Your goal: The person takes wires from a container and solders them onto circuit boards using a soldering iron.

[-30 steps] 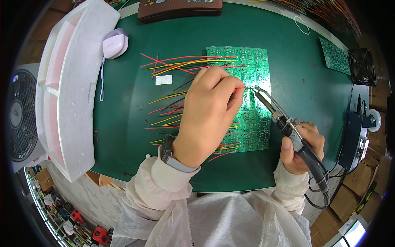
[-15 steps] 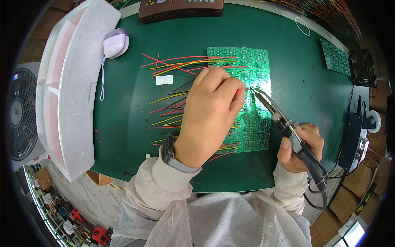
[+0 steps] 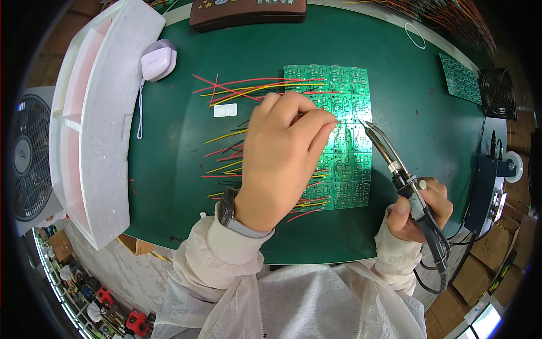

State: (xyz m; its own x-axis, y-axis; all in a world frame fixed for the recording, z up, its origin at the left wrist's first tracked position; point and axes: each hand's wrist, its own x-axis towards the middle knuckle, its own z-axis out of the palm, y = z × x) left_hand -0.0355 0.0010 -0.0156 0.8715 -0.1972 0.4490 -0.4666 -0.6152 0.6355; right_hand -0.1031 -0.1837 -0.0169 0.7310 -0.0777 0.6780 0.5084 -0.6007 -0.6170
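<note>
My left hand (image 3: pixel 285 152) is over the left part of a green circuit board panel (image 3: pixel 353 164). Its thumb and forefinger pinch a thin wire whose small end shows at the fingertips, close to the board; most of that wire is hidden. In my right hand (image 3: pixel 420 212) is a soldering iron (image 3: pixel 402 175) with a thin metal tube alongside its shaft. The iron's tip points up and left over the panel's right side, apart from my left fingers. Red, yellow and black wires (image 3: pixel 243 93) stick out leftward from the panel, partly covered by my left hand.
White foam tray (image 3: pixel 107 118) along the left edge, beside a lilac case (image 3: pixel 159 61) with a strap. White stickers (image 3: pixel 225 110) lie near the wires. A brown case (image 3: pixel 248 12) is at the back. Rightward are another circuit board (image 3: pixel 460 78), a black fan (image 3: pixel 497 94) and a dark box (image 3: pixel 480 195).
The soldering iron has drawn back to the right, its tip moving away from my left fingertips. My left hand has shifted slightly left, still pinched.
</note>
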